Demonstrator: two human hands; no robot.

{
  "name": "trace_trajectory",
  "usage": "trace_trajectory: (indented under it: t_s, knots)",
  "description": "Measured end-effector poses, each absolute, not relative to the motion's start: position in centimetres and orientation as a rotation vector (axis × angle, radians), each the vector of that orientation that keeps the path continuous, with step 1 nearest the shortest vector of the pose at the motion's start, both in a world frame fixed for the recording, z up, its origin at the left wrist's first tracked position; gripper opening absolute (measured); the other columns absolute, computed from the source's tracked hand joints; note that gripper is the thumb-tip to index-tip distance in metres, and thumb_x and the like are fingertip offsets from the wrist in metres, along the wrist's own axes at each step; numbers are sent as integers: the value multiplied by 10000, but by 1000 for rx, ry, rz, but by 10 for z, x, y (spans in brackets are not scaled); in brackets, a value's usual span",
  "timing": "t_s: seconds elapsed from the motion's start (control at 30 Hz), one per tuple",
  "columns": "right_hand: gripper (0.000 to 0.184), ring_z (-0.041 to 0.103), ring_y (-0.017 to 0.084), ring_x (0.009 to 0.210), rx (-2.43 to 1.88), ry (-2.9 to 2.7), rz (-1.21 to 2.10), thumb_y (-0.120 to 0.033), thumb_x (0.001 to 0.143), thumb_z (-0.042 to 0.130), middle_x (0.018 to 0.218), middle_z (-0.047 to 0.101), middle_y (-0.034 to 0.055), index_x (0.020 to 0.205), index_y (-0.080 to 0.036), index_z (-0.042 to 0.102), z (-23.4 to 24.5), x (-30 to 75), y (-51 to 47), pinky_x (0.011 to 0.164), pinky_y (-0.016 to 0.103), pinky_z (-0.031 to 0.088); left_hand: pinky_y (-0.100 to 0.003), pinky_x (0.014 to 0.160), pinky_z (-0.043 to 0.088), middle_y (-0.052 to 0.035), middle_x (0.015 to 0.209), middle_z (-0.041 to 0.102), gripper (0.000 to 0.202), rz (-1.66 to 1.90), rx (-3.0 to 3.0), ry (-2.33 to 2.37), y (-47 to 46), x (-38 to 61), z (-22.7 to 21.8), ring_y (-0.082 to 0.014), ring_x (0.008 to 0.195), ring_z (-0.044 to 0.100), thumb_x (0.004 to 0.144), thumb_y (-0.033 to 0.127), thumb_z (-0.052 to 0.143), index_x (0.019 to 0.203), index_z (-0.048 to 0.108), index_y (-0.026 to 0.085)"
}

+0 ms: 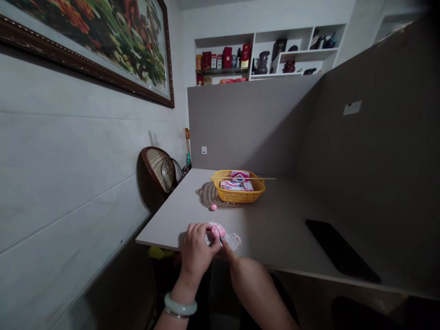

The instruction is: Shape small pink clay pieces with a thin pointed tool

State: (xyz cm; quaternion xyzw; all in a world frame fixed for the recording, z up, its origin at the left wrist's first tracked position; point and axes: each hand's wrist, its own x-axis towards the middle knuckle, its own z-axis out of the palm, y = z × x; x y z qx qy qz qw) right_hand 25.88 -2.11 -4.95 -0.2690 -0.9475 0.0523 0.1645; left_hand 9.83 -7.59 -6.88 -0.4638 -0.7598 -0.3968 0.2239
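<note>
Pink clay lump (217, 231) sits near the front edge of a pale gray table (172, 231), held up in the person's left hand (197, 250). That hand is curled almost shut, and its fingers (195, 231) wrap the lump from the left. A pale green bangle (180, 305) sits on that wrist. The right hand (247, 279) comes in from below with one finger (227, 252) out, and the tip is at the lump, but I cannot tell if it pinches. A scrap of white paper (233, 241) lies just beside the lump. The lump is short and round, so it has no clear long way to point. Farther up the table, a small pink ball (213, 207) lies alone by a round woven mat (208, 195). A yellow plastic basket (239, 193) rests on the mat and holds pink and white packets (234, 184), but their words are too small to read. A thin wooden stick (263, 178) lies across the basket and pokes out past its right side. A flat black slab (342, 250) lies well off to the right. Nothing stands between the hands and the basket.
</note>
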Motion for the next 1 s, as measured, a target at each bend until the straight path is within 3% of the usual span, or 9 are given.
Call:
trace_trajectory:
  t_s: [0.23,0.4,0.5,0.67,0.87,1.0]
  knots:
    - [364,650,224,999,-764,-2753,300,-358,958,628,1252,619,87,1282,-199,584,-61,252,-12,826,426,561,-364,823,543,-53,946,692,125,-1151,-1472,-2047,-85,86,-64,-236,945,619,825,212,675,945,640,203]
    - [427,706,191,860,-720,-2761,347,-392,1000,562,1097,704,73,1381,-203,531,-67,260,-9,745,362,585,-388,1024,479,-53,1139,668,259,-1114,-1796,-2064,-89,66,-35,-236,1146,564,847,222,661,1104,669,253]
    - [467,720,183,814,-709,-2760,341,-396,1015,532,1076,726,76,1437,-202,487,-68,259,-8,727,355,589,-356,1022,482,-42,1176,673,314,-1076,-2090,-2071,-81,57,-30,-224,1173,553,839,226,681,1147,682,283]
    - [536,741,185,730,-736,-2748,324,-194,1000,446,886,778,56,1531,-247,398,-68,259,-10,638,237,533,-333,1010,479,-26,1181,695,323,-1140,-2176,-2094,-72,49,-40,-203,1145,572,837,243,707,1156,690,289]
    - [655,732,180,959,-741,-2744,345,-124,942,401,1134,755,97,1564,-314,322,-66,278,-18,739,202,511,-355,1025,458,-44,1162,693,326,-1230,-2165,-2207,-73,48,-41,-233,1159,551,803,278,737,1128,714,256]
    - [633,749,156,828,-727,-2789,352,-102,954,380,1011,782,92,1563,-271,335,-64,283,-16,644,162,486,-339,1002,461,-49,1152,695,388,-1272,-2213,-2253,-71,47,-40,-233,1133,566,740,290,795,1117,728,231]
